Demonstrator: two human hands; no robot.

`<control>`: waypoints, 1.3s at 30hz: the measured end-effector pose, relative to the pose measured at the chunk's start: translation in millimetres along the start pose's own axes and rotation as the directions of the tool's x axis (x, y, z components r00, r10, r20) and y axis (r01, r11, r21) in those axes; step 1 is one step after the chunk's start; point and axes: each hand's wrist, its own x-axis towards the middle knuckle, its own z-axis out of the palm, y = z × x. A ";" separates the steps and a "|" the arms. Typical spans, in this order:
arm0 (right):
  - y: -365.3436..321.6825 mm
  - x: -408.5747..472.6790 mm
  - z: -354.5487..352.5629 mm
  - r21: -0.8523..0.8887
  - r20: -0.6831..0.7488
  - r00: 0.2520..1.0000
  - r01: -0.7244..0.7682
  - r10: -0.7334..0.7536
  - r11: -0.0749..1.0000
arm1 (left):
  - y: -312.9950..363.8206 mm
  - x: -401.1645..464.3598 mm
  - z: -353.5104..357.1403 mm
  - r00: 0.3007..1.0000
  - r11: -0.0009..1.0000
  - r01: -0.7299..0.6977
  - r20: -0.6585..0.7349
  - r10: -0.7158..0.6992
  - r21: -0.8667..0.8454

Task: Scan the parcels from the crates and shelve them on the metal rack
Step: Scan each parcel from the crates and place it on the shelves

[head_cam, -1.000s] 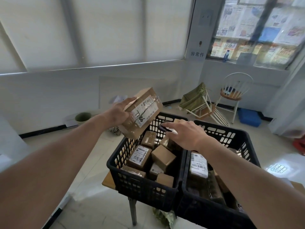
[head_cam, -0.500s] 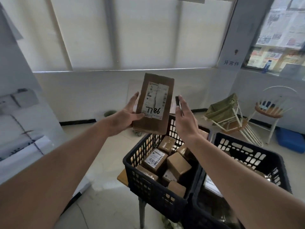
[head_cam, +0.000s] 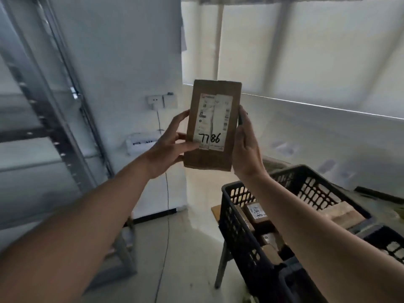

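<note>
Both arms stretched forward, hands raised mid-frame.
Left hand (head_cam: 169, 145) grips with thumb across the front; right hand (head_cam: 246, 147) upright, fingers straight, a dark sliver behind them.
</note>
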 end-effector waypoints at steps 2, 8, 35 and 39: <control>-15.0 -6.3 32.2 0.068 0.080 0.995 0.053 -0.059 0.996 | 8.1 -32.7 -22.8 0.990 0.999 -0.021 -0.139 0.024 0.028; -63.9 -29.7 136.3 0.207 0.266 0.947 0.125 -0.179 0.970 | 33.1 -134.4 -101.1 0.890 0.994 -0.009 -0.452 0.057 0.108; -276.9 -239.0 658.6 0.273 0.604 0.744 0.144 -0.286 0.951 | 58.6 -560.8 -484.9 0.455 0.878 0.282 -0.859 0.233 0.388; -292.8 -242.4 739.7 0.293 0.628 0.707 0.171 -0.324 0.941 | 51.7 -585.8 -544.8 0.400 0.882 0.280 -0.881 0.251 0.378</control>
